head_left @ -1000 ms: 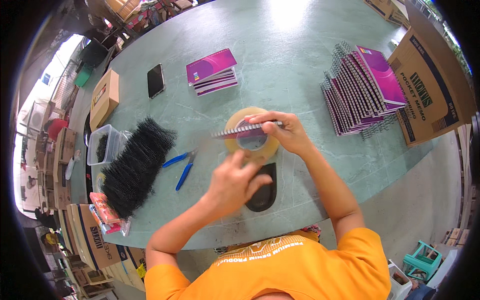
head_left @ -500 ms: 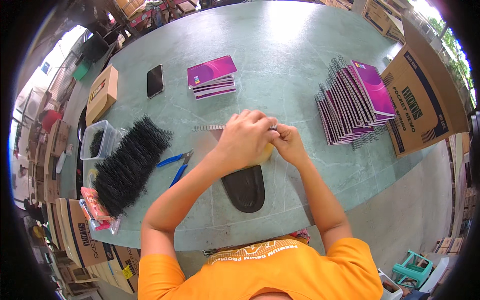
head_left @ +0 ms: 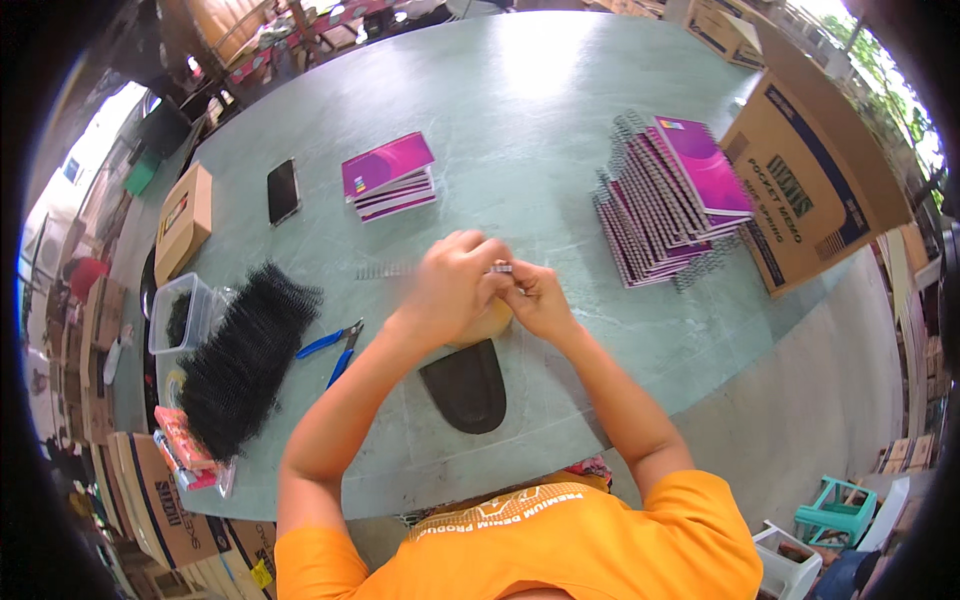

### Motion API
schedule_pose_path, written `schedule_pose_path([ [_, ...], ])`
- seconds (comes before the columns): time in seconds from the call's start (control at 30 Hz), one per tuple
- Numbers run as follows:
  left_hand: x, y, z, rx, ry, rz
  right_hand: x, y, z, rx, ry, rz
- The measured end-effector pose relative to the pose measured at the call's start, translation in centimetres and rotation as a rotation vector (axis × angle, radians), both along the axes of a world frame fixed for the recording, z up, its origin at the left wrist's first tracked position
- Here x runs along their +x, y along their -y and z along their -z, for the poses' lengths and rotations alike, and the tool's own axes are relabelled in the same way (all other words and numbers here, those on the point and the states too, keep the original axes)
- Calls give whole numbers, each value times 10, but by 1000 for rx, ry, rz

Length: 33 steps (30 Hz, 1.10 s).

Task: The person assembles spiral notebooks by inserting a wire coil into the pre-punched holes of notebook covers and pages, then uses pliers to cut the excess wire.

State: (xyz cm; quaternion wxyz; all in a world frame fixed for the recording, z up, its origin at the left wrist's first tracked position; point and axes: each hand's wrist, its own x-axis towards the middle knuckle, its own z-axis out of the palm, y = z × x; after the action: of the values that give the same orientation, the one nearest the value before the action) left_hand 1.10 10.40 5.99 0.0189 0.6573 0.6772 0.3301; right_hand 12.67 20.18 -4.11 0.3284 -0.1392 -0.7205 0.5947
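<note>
Two hands work close together near the middle of the green bench [head_left: 510, 150]. The right hand [head_left: 540, 298] pinches the end of one small notebook [head_left: 501, 268], and only a bit of its edge shows. The left hand [head_left: 452, 285] bends over the notebook (it is blurry, so I cannot tell how tight it is). One thin wire coil [head_left: 383, 271] pokes out to the left of that hand. Below the hands are one yellowish tape roll [head_left: 490, 325], mostly hidden, and one black pad [head_left: 468, 388] on the near side.

Dark printing marks the big brown box [head_left: 800, 190] on the right, and pale printing marks the orange shirt [head_left: 520, 540]. Two piles of purple books stand on the far side: a short pile [head_left: 388, 168] on the left and a tall pile [head_left: 680, 205] on the right, too many to count. On the left are one black phone [head_left: 283, 192], one pair of blue cutters [head_left: 335, 348], one clear tub [head_left: 182, 315] and one heap of black coils [head_left: 245, 360].
</note>
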Motion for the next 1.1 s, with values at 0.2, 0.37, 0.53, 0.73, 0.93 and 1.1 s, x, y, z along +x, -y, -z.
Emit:
schedule_pose_path([
  [0.2, -25, 37, -26, -453, -116, -334, 14, 1, -49, 709, -57, 501],
  [0.37, -6, 49, -37, -232, -199, -38, 31, 25, -95, 854, 276, 155],
  [0.53, 17, 36, -54, 532, -38, -205, 75, -10, -187, 981, 262, 480],
  [0.73, -2, 44, -29, 390, -43, -141, 105, -94, -193, 1195, 400, 916],
  [0.93, -4, 46, -5, 230, -18, -56, 96, -89, -134, 1263, 628, 891],
  [1.1, -4, 45, 0, 241, -55, -56, 92, -85, -132, 1239, 652, 897],
])
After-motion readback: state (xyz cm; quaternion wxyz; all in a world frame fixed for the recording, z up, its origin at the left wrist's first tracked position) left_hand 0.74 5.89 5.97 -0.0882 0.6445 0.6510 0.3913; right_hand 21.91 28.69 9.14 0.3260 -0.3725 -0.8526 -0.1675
